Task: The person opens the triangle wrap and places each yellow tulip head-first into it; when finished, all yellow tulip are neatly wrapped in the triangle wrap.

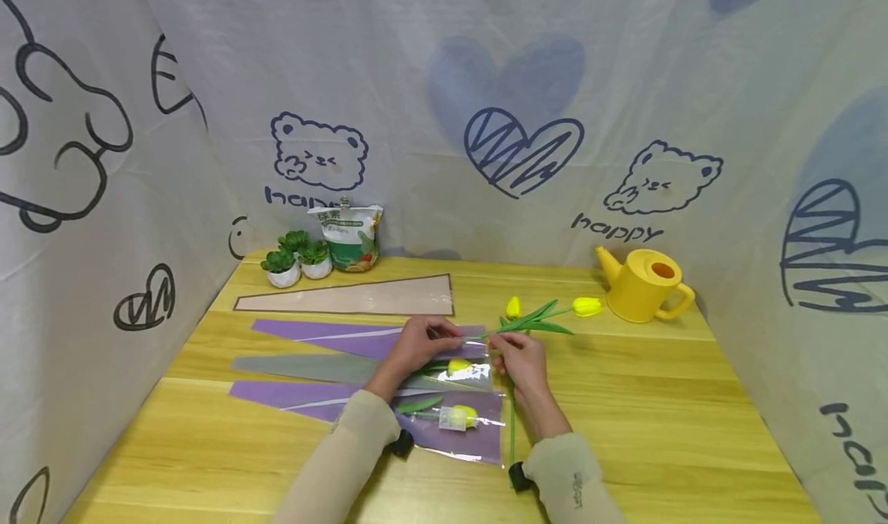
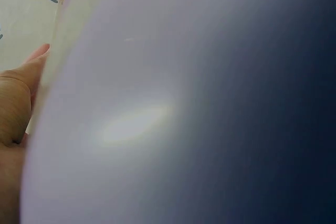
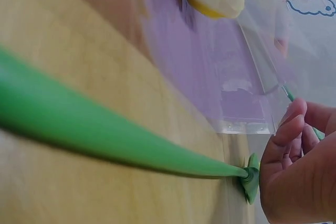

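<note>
My right hand (image 1: 523,362) pinches the green stem of a yellow tulip (image 1: 586,307), whose leaves spread away to the right. In the right wrist view the stem's tip (image 3: 287,94) is at the mouth of a clear-fronted sleeve. My left hand (image 1: 419,345) grips the open right end of the upper purple flower sleeve (image 1: 333,334). A second tulip (image 1: 513,307) lies with its stem passing beneath my right hand. Below are a grey sleeve (image 1: 298,366) and another purple sleeve (image 1: 312,397), each with a yellow tulip inside. A blurred sheet (image 2: 131,77) hides most of the left wrist view.
A pinkish sleeve (image 1: 361,297) lies flat at the back. Behind it stand small potted succulents (image 1: 283,268) and a green-and-white bag (image 1: 350,239). A yellow watering can (image 1: 641,289) is at the back right. Printed cloth (image 1: 416,69) walls the wooden table (image 1: 645,401).
</note>
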Available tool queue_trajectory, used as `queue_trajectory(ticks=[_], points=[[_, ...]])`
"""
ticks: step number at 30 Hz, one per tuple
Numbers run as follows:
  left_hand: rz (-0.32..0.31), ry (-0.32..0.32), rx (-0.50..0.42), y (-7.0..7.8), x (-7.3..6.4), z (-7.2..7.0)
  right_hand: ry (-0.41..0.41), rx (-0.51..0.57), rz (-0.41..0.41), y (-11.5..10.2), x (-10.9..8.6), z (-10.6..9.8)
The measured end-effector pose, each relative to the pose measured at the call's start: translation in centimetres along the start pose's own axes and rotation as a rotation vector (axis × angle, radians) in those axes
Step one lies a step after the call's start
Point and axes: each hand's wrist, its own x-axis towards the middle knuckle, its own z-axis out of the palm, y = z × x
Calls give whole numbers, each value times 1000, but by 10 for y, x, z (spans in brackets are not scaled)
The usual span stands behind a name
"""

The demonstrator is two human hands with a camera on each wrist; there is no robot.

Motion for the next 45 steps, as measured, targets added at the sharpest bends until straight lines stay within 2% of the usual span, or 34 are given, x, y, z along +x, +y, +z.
queue_trajectory(ticks=[6,16,25,37,45], points=[[-10,10,6,-2,1,2,0,3,1,0,-1,1],[27,5,-7,-5,-1,4,-16,-12,25,2,-2,1],[-33,10,22,-5,-1,6,-30,-56,49,5,-4,-1],[-49,14,27,-4,-3,7,-32,-45,36,5,-4,-1],[-37,15,13,-4,-3,7,-25,-24,20,1,-2,-3]])
